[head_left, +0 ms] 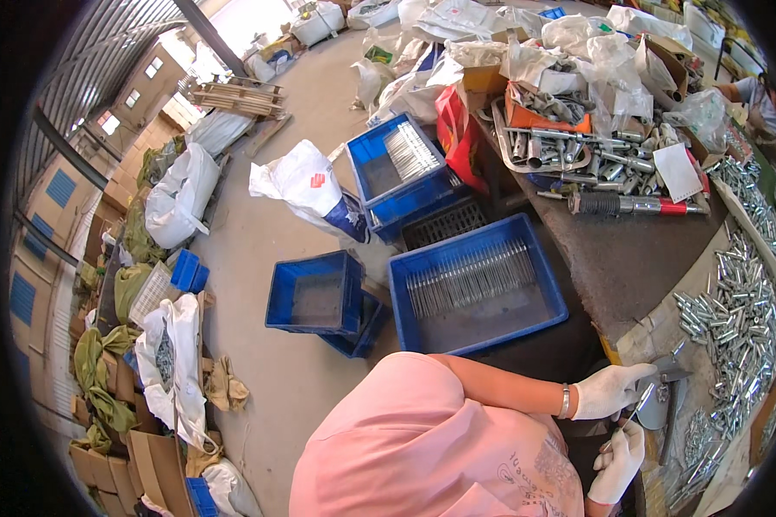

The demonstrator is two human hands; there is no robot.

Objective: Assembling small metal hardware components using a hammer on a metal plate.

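My left hand (pixel 610 393), in a white glove with a metal band at the wrist, reaches to a grey metal fixture (pixel 653 407) with a rounded plate at the bench edge. Its fingers are pressed together at the fixture's top; what they hold, if anything, is hidden. Just below, my gloved right hand (pixel 621 464) is closed around a thin metal rod (pixel 631 417), which tilts up and carries a shiny sleeve at its upper end. Beyond both hands, a large heap of small silvery metal sleeves (pixel 733 323) covers the bench.
A blue tray (pixel 478 343) with a row of thin metal rods stands beside my left arm. Behind it are another blue crate (pixel 379 207) with rods and a stacked blue bin (pixel 315 293). Metal tubes (pixel 608 164) crowd the dark bench; another person (pixel 763 108) is at far right.
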